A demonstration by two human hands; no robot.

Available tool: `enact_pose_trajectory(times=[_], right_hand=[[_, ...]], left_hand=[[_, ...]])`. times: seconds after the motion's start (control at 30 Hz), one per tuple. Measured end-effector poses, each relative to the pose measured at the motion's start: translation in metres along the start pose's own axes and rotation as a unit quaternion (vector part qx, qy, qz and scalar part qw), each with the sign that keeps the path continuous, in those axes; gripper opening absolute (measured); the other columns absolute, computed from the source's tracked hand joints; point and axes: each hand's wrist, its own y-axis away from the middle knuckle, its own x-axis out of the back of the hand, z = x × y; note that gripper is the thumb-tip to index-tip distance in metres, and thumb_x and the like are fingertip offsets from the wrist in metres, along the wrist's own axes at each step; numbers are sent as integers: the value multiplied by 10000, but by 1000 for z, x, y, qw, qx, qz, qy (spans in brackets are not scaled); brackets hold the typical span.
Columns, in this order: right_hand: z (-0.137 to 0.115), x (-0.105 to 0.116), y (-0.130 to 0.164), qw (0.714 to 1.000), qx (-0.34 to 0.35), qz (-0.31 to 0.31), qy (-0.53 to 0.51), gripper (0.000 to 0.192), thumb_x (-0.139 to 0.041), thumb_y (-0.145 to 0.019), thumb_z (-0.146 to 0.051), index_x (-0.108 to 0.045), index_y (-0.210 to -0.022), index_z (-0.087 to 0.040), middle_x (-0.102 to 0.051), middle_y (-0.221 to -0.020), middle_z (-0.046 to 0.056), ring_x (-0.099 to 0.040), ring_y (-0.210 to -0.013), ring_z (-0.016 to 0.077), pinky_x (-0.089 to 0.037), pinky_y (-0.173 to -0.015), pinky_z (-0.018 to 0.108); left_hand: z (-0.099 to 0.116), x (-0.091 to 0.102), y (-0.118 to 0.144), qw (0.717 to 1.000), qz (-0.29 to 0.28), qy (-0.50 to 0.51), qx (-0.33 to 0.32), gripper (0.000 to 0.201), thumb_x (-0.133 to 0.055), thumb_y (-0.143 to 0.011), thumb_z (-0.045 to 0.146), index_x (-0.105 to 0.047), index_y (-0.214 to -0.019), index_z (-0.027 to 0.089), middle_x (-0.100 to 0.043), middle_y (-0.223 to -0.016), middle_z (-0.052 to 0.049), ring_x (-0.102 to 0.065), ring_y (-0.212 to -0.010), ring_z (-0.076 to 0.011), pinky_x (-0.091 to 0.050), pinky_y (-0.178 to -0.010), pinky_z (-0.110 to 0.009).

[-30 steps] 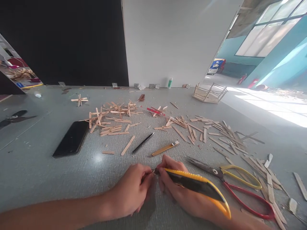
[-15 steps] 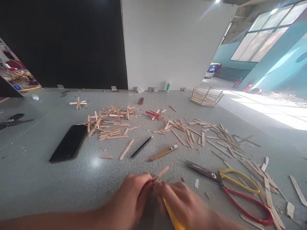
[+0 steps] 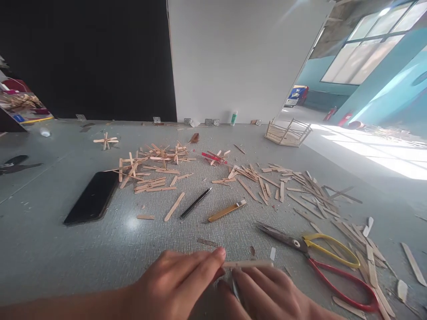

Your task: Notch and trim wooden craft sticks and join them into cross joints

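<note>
The left hand (image 3: 182, 280) pinches the left end of a thin wooden craft stick (image 3: 248, 264) near the bottom edge, fingers almost closed. The right hand (image 3: 267, 291) lies just under the stick, curled around a blade tool that is mostly hidden. The stick seems to be getting trimmed; the cut needs a steady hold. The scissors (image 3: 320, 258) rest to the right.

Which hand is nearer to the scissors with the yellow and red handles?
Right. The right hand lies just left of the scissors; the left hand is farther left, beyond it.
</note>
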Motion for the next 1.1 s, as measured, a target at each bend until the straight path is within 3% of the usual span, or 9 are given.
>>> enact_pose_trajectory(times=[0.07,0.17,0.23,0.3,0.4,0.53,0.7,0.93,1.1], right_hand=[[2,1,-4,992,-73,-27,-96,250,-382,-1060,-229,-597,-1182,-191,-635,-599,-27,-586,-451,135,-491,-491,257],[2,1,-14,928,-293,-116,-199,179,-419,-1023,-198,-539,-1153,-222,-603,-562,-87,-538,-418,106,-459,-491,218],[3,0,-24,875,-411,-159,-200,92,-480,-987,-205,-556,-961,-250,-590,-550,-93,-573,-478,110,-459,-537,210],[5,1,-34,848,-463,-180,-185,215,-485,-987,-262,-528,-777,-248,-602,-588,-55,-608,-569,136,-460,-573,229],[11,-1,-41,844,-468,-189,-184,307,-465,-989,-319,-486,-692,-244,-584,-639,-23,-573,-592,155,-439,-567,257],[11,-13,-28,856,-450,-142,-212,322,-426,-1003,-312,-452,-688,-249,-511,-586,-39,-489,-520,133,-402,-537,250],[0,-21,-12,843,-418,-181,-286,158,-462,-990,-239,-508,-839,-233,-513,-595,-68,-447,-464,94,-370,-487,207],[25,-17,-53,786,-490,-229,-300,265,-465,-926,-190,-394,-680,-258,-440,-474,-87,-427,-417,111,-348,-425,210],[23,-20,-51,793,-485,-220,-296,209,-435,-952,-202,-445,-748,-245,-485,-497,-77,-490,-426,110,-388,-417,196]], left_hand=[[-5,-17,-4,984,31,103,140,213,-557,-1017,234,-702,-1173,245,-831,-986,-35,-800,-845,-210,-630,-764,-269],[-16,-40,-12,890,16,291,352,160,-579,-1005,377,-639,-1053,237,-775,-748,20,-661,-460,-130,-495,-416,-198],[-24,-48,-17,828,-13,385,408,213,-548,-1004,420,-575,-950,215,-701,-667,41,-557,-367,-91,-392,-334,-160],[-30,-51,-19,799,-47,431,418,277,-544,-991,455,-531,-877,203,-640,-619,52,-546,-361,-88,-396,-324,-150],[-35,-52,-22,790,-77,448,412,310,-561,-965,487,-528,-875,192,-611,-604,54,-578,-378,-106,-460,-334,-174],[-39,-56,-23,791,-74,453,405,313,-571,-949,479,-532,-862,180,-596,-588,53,-575,-379,-103,-475,-337,-177],[-41,-60,-22,791,-62,454,405,300,-582,-946,470,-539,-893,178,-600,-572,51,-566,-371,-109,-466,-327,-188],[-38,-57,-23,804,-53,457,376,343,-595,-943,505,-498,-811,203,-541,-548,75,-566,-373,-108,-457,-349,-191],[-40,-62,-21,805,-44,462,369,384,-592,-933,554,-502,-802,204,-526,-521,76,-567,-373,-113,-467,-349,-193]])
